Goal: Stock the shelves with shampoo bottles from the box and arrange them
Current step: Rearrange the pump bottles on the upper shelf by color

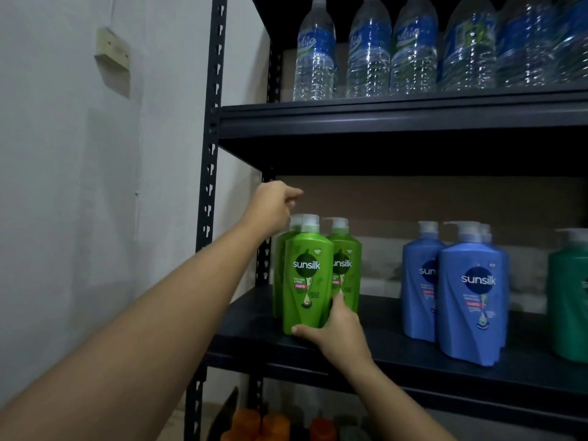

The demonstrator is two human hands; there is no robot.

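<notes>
Three green Sunsilk shampoo bottles stand at the left end of the dark middle shelf [413,351]. My right hand [337,332] grips the front green bottle [307,275] at its base, with the thumb on its right side and the fingers along its lower front edge. My left hand [273,205] hovers just above the pump tops of the green bottles with its fingers curled and nothing visible in it. A second green bottle [348,265] stands behind on the right, and a third is mostly hidden behind on the left. The box is out of view.
Blue Sunsilk bottles [471,300] stand to the right on the same shelf, with a dark green bottle [569,297] at the frame edge. Several water bottles [369,52] fill the shelf above. Orange containers [264,424] sit below. The rack's upright post [210,186] and a white wall are at left.
</notes>
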